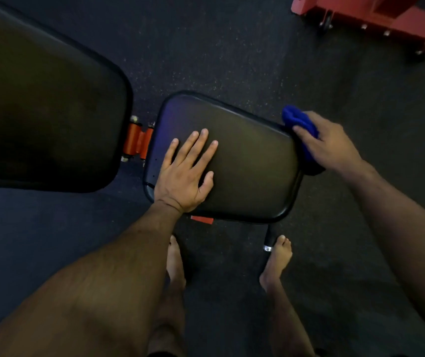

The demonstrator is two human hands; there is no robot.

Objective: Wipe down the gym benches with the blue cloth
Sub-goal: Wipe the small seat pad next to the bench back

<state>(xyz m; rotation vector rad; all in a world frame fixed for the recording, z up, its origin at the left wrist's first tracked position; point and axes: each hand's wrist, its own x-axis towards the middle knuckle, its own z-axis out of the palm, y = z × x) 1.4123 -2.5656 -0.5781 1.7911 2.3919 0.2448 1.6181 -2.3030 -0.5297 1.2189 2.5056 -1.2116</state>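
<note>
Both forearms are reaching down to the seat pad (245, 161): the left hand (187, 173) is lying flat with straight fingers on its near-left part, and the right hand (327, 143) is grasping the bunched blue cloth (300, 122) against the pad's far-right edge. This cloth is looking soft and light, so I judge it is best held as a wad under the palm. The pad is looking smooth and probably a little slippery.

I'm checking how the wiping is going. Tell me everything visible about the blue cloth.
The blue cloth is a deep-blue, soft-looking fabric, bunched into folds. The right hand grips it and holds it against the far right edge of the small black seat pad. It drapes down over that edge, much of it hidden under the hand.
</note>
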